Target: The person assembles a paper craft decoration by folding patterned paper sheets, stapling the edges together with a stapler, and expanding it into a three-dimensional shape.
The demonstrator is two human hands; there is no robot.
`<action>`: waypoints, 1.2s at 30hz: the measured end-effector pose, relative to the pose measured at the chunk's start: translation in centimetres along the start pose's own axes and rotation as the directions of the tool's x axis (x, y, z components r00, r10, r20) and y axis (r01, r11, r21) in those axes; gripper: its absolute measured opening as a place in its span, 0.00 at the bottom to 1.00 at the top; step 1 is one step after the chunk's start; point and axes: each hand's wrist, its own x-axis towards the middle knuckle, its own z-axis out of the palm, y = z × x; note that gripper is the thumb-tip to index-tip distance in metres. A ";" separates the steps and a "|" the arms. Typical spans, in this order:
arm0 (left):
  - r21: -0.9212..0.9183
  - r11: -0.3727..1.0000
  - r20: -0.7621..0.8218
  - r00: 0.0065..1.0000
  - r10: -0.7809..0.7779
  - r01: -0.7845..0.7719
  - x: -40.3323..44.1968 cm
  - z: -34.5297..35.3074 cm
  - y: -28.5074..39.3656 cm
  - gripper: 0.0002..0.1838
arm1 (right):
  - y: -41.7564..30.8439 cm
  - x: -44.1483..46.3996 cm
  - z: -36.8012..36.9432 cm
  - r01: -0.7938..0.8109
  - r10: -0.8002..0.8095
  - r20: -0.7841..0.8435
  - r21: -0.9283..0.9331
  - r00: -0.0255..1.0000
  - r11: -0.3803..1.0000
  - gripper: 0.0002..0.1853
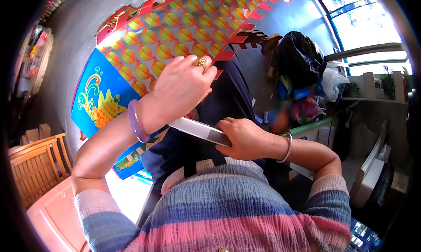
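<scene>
My left hand [182, 87], with a gold ring and a purple bangle, is closed over the edge of a shiny sheet [153, 37] patterned in yellow, green and red; what its curled fingers grip is hidden. Red tabs [226, 55] line the sheet's edge beside the fingers. A blue printed panel [94, 96] with a yellow and orange flower adjoins the sheet. Lower down, my right hand [245, 138], with a silver bangle, is closed around the grey end of a long white and grey object [195, 128]. Its white end lies just below my left wrist.
A wooden slatted chair [39, 168] stands at the left. Black plastic bag [302, 57], white bag [333, 81] and other clutter sit at the upper right, near a bright window [364, 24]. Boards and boxes [370, 179] lean at the right. My dark-clothed legs are below the sheet.
</scene>
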 end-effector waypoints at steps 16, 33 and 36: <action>0.068 0.998 -0.102 0.995 0.016 -0.009 1.3 2.1 0.4 0.10 | 1.2 0.4 0.8 0.058 -0.059 -0.043 -0.030 0.997 0.998 0.22; 0.018 0.995 -0.040 0.994 0.100 -0.099 -0.6 0.9 0.4 0.11 | 9.0 -5.7 -6.4 -0.159 0.207 -0.314 0.171 0.927 0.972 0.23; 0.018 0.995 -0.073 0.992 0.103 -0.102 -0.7 1.1 0.5 0.09 | 10.0 -5.2 -6.4 -0.130 0.182 -0.338 0.170 0.923 0.977 0.23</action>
